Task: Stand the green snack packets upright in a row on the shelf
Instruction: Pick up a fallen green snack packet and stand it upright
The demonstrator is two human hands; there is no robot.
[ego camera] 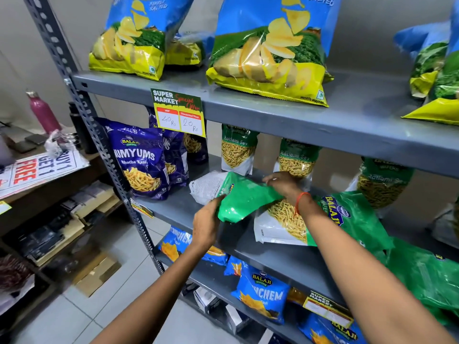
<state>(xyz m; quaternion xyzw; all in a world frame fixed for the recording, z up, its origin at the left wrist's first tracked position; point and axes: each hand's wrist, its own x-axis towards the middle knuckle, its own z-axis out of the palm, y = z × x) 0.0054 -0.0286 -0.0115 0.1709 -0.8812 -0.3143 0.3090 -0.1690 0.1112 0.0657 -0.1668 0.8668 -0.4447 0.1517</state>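
A green and white snack packet (236, 194) is tilted on its side just above the grey middle shelf (173, 207). My left hand (206, 223) grips its lower green edge and my right hand (283, 183) pinches its upper edge. Three green Ratlami Sev packets (237, 150) (295, 158) (382, 180) stand upright along the back of the shelf. Another green packet (347, 214) lies flat on the shelf under my right forearm. More green packets (427, 274) hang over the shelf's front edge at the right.
Purple snack bags (141, 160) stand at the left end of the same shelf, beside the perforated upright post (99, 135). A price tag (178, 112) hangs from the upper shelf, which carries large chip bags (270, 50). Blue packets (263, 294) fill the lower shelf.
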